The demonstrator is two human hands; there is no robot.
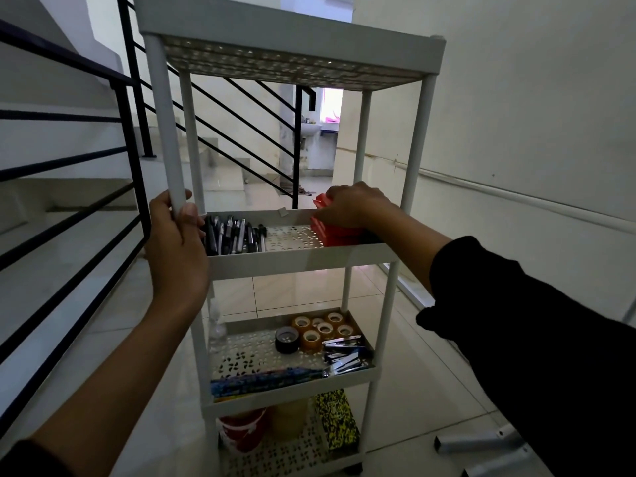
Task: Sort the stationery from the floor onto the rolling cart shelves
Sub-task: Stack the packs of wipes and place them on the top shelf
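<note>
My left hand grips the cart near-left post; my right hand grips red boxes on the pen shelf's right. No labels legible.

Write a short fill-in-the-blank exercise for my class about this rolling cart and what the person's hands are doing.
1. The left hand grips the cart's white ____.
2. The right hand holds a stack of ____ boxes on the same shelf as the pens.
3. The tape rolls sit on the shelf ____ the pens.

Missing words: post; red; below
</note>
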